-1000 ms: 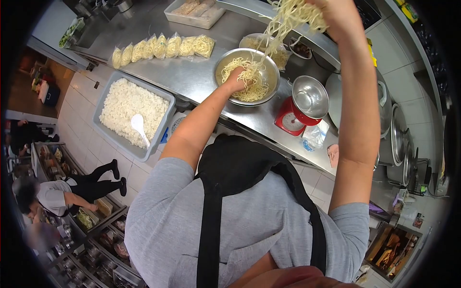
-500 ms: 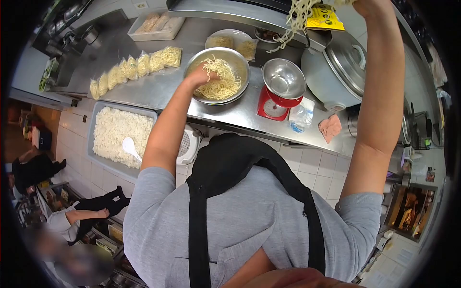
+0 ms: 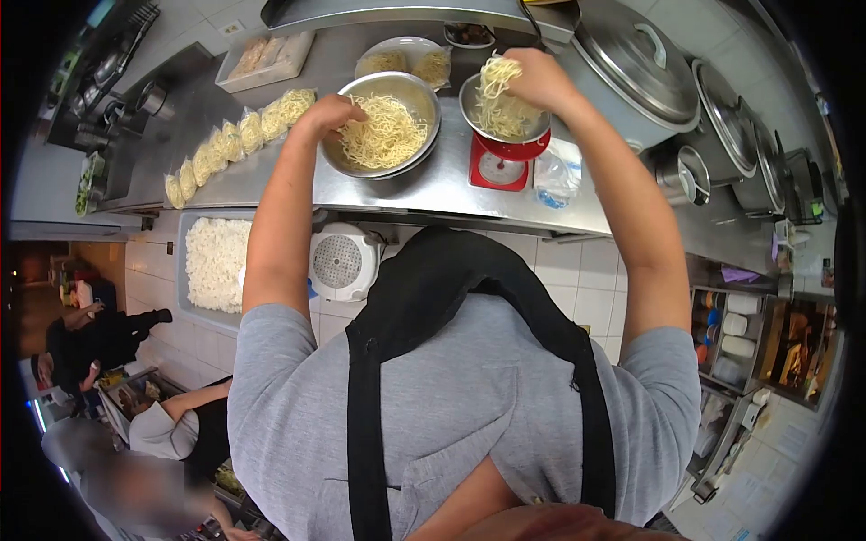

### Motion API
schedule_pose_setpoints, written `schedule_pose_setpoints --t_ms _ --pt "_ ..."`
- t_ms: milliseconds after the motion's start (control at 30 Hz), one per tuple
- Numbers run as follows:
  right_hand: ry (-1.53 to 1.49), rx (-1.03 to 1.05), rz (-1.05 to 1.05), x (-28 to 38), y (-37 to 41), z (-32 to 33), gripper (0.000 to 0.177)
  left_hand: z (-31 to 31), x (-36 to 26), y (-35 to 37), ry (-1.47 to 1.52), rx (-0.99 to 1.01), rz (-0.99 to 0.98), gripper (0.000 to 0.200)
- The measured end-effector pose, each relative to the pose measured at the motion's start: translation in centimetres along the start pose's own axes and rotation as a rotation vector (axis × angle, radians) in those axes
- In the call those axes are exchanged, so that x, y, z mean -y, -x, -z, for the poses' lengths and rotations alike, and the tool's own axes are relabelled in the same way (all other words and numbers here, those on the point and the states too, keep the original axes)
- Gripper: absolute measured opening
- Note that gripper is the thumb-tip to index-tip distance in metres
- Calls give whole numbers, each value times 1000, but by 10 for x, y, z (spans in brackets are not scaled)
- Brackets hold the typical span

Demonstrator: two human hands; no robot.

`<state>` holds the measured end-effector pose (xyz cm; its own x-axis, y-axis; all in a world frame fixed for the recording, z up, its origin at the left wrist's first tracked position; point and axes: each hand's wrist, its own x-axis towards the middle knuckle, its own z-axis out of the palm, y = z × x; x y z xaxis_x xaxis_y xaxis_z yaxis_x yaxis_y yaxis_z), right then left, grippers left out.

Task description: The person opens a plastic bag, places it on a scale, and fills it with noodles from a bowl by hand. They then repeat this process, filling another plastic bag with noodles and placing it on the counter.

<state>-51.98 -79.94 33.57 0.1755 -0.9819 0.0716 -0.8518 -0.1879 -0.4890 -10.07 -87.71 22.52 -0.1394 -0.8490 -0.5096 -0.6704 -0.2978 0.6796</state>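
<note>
A large steel bowl (image 3: 426, 101) holds a heap of loose yellow noodles (image 3: 383, 133). At its left rim is my left hand (image 3: 332, 114), its fingers reaching inside against the noodles; the fingertips are partly hidden. My right hand (image 3: 539, 79) grips a bunch of noodles (image 3: 496, 79) over a smaller steel bowl (image 3: 469, 97), the strands hanging into it. That bowl rests on a red scale (image 3: 498, 171). To the left, several clear bags of noodles (image 3: 228, 142) stand in a row on the steel counter (image 3: 271, 176).
A plate with bagged noodles (image 3: 403, 45) and a white tub (image 3: 266, 63) stand behind. Large lidded pots (image 3: 640, 63) are at right, near a plastic bag (image 3: 557, 176). A tray of rice (image 3: 215, 261) sits below left. Two people (image 3: 171, 433) (image 3: 86, 352) are lower left.
My right hand has come down from high at the right, bringing its noodles to the small bowl. My left hand has drawn back to the large bowl's left rim. The whole view has shifted.
</note>
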Motion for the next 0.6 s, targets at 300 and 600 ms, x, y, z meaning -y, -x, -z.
schedule_pose_setpoints --t_ms 300,600 --pt "209 153 -152 -18 21 -42 69 -28 8 12 -184 -280 -258 93" --pt "360 324 24 -10 18 -7 79 -70 16 32 -240 -380 -362 111"
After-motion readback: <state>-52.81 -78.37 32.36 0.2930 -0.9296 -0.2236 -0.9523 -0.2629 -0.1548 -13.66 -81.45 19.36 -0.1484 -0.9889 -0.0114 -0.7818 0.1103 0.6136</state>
